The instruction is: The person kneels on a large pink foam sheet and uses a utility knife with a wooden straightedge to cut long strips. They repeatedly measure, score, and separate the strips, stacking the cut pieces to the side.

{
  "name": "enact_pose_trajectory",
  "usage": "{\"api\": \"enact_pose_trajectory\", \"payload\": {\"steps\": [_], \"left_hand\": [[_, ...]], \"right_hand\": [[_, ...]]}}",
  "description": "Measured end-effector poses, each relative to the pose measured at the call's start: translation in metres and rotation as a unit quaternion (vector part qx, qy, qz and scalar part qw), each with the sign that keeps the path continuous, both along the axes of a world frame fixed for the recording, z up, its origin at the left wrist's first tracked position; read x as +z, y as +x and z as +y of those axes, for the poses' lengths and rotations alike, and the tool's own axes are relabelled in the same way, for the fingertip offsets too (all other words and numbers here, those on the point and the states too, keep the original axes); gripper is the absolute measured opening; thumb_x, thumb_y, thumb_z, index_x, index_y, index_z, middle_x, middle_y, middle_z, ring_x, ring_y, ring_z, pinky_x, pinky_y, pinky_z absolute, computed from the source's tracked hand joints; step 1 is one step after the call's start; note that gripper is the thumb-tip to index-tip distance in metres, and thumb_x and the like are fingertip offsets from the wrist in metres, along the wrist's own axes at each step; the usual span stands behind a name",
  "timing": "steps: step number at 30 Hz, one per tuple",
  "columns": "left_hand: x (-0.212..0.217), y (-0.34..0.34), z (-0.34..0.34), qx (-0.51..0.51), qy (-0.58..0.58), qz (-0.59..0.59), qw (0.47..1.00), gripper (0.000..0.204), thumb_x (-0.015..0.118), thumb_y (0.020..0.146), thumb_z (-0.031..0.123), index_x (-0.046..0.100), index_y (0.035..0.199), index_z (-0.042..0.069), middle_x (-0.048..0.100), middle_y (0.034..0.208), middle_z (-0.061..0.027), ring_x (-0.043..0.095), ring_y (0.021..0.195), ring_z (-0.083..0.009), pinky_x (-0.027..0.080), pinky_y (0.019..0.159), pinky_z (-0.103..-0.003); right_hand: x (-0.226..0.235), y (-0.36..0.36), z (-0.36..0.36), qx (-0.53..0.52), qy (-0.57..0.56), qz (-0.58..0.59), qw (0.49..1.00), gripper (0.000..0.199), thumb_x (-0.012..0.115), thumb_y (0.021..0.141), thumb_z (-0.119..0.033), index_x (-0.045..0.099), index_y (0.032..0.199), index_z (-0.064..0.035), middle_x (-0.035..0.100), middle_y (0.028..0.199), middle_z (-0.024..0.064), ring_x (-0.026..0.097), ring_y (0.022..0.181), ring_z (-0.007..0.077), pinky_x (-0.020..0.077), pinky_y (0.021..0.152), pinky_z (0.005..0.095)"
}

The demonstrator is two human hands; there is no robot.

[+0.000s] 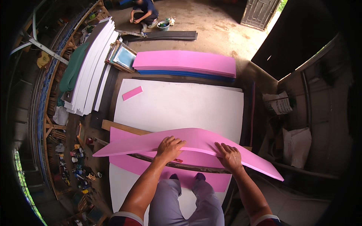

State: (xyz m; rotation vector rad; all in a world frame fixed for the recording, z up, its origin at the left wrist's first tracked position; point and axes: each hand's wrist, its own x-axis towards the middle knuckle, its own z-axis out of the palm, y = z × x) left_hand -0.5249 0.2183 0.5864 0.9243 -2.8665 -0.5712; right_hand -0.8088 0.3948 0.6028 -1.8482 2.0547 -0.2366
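Observation:
A long pink foam strip (196,139) bends in an arc across the near side of a large white sheet (177,107). My left hand (169,147) grips its near edge at the middle. My right hand (229,156) grips the same edge further right. Under the strip lie a dark wooden batten (166,163) and another pink foam sheet (132,164). A small pink offcut (132,93) rests on the white sheet at the far left. My knees in grey trousers show at the bottom.
A stack of pink foam sheets (184,62) over blue ones lies beyond the white sheet. White boards (90,67) lean at the left. Cans and clutter (77,165) line the left floor. A person (145,13) squats at the far end beside dark boards (162,35).

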Motion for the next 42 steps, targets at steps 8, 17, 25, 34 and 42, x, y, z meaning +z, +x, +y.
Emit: {"api": "enact_pose_trajectory", "payload": {"steps": [8,17,25,34,42], "left_hand": [[0.031,-0.014,-0.119,-0.024,0.039,0.018,0.999,0.043,0.085,0.072,0.021,0.077,0.114,0.014,0.074,0.105,-0.0010,0.067,0.098,-0.0247,0.055,0.088,-0.042],[-0.012,-0.034,-0.320,0.034,0.019,0.030,0.999,0.042,0.084,0.077,0.021,0.076,0.118,0.020,0.075,0.116,-0.0005,0.065,0.111,-0.0254,0.044,0.109,-0.053],[-0.056,-0.063,-0.440,0.380,-0.082,0.034,0.921,0.080,0.083,0.083,0.034,0.048,0.153,0.017,0.031,0.162,-0.0296,0.033,0.145,-0.0514,0.031,0.118,-0.062],[-0.337,-0.063,-0.430,0.431,0.215,-0.150,0.863,0.095,0.079,0.081,0.061,0.041,0.160,0.026,0.018,0.169,-0.0306,0.013,0.156,-0.0518,0.018,0.122,-0.067],[-0.541,-0.042,-0.479,0.509,0.298,-0.193,0.784,0.146,0.084,0.058,0.082,0.003,0.169,0.032,-0.015,0.169,-0.0341,-0.016,0.156,-0.0554,0.004,0.119,-0.076]], "right_hand": [[0.044,-0.011,-0.142,0.076,0.068,-0.156,0.982,0.065,0.074,0.094,-0.021,0.050,0.154,-0.0285,0.062,0.144,0.0166,0.062,0.130,0.0365,0.0577,0.101,0.0482],[0.006,-0.023,-0.386,0.121,0.095,-0.252,0.955,0.054,0.061,0.103,-0.015,0.049,0.154,-0.0243,0.061,0.146,0.0160,0.055,0.139,0.0380,0.0534,0.108,0.0501],[-0.025,-0.077,-0.626,0.093,0.069,-0.232,0.966,0.048,0.060,0.101,-0.012,0.054,0.149,-0.0184,0.069,0.128,0.0194,0.071,0.109,0.0398,0.0578,0.090,0.0480],[-0.149,-0.132,-0.856,0.126,-0.046,-0.083,0.987,0.047,0.058,0.103,-0.011,0.056,0.149,-0.0223,0.066,0.140,0.0136,0.061,0.132,0.0380,0.0563,0.104,0.0487],[-0.385,-0.117,-0.941,0.105,-0.124,0.121,0.979,0.066,0.048,0.097,0.000,0.049,0.154,-0.0333,0.046,0.160,0.0108,0.037,0.152,0.0380,0.0364,0.118,0.0640]]}}
